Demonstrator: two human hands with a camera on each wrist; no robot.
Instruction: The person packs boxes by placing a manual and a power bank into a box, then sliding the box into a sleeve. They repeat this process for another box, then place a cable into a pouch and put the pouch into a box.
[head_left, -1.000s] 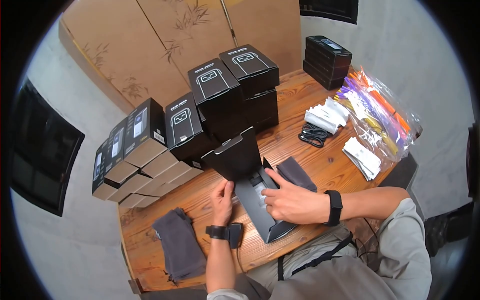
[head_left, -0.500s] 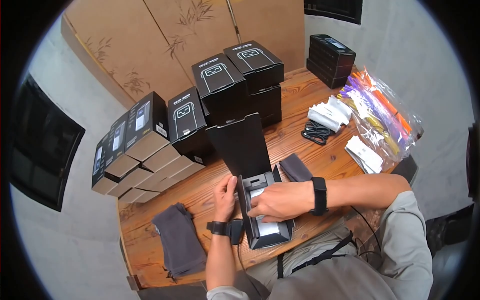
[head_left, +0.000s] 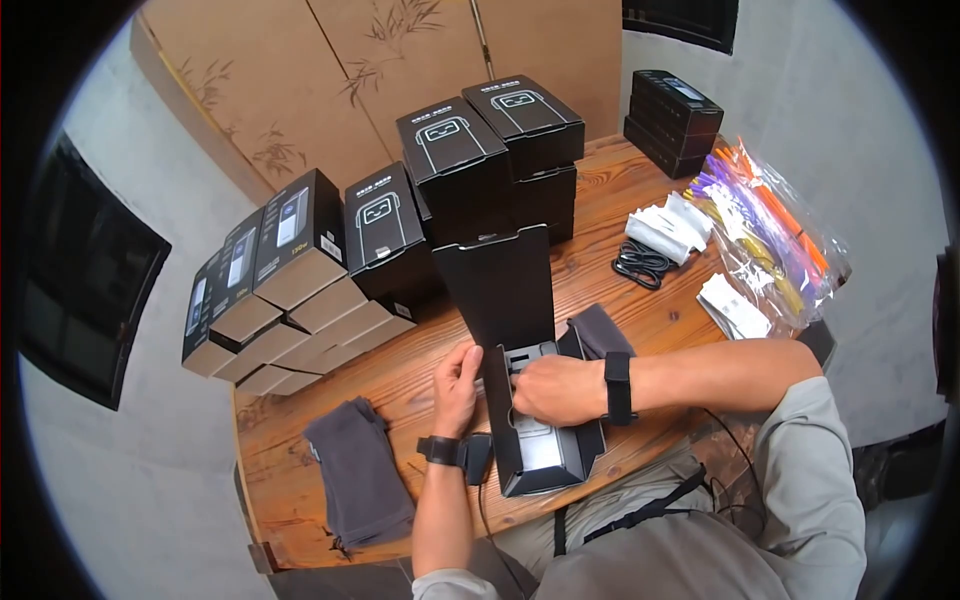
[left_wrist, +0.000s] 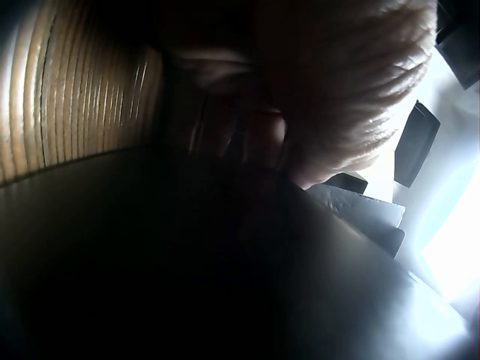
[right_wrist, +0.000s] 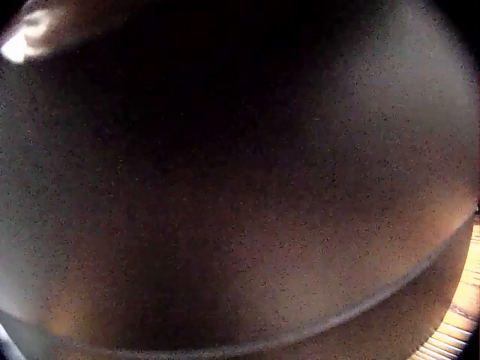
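An open black box (head_left: 502,430) stands on the table in front of the person, its lid (head_left: 500,290) raised at the far end. Inside lies a white and grey item (head_left: 540,450), partly covered by the right hand. The left hand (head_left: 457,390) holds the box's left wall near the lid, its thumb at the edge; in the left wrist view its fingers (left_wrist: 262,139) curl beside a dark surface. Bent over the box, the right hand (head_left: 565,388) reaches inside, its fingertips hidden. The dark box wall fills most of the right wrist view.
Black boxes (head_left: 455,150) are stacked at the back, with more printed boxes (head_left: 290,240) at left. Grey cloth pouches (head_left: 360,470) flank the open box. To the right lie a black cable (head_left: 642,263), white packets (head_left: 670,228), white cards (head_left: 735,308) and a bag of colourful strips (head_left: 770,230).
The open box has gone from tilted to more upright, its lid standing straighter. The right hand has shifted deeper over the box's inside, while the left hand stays at its left side.
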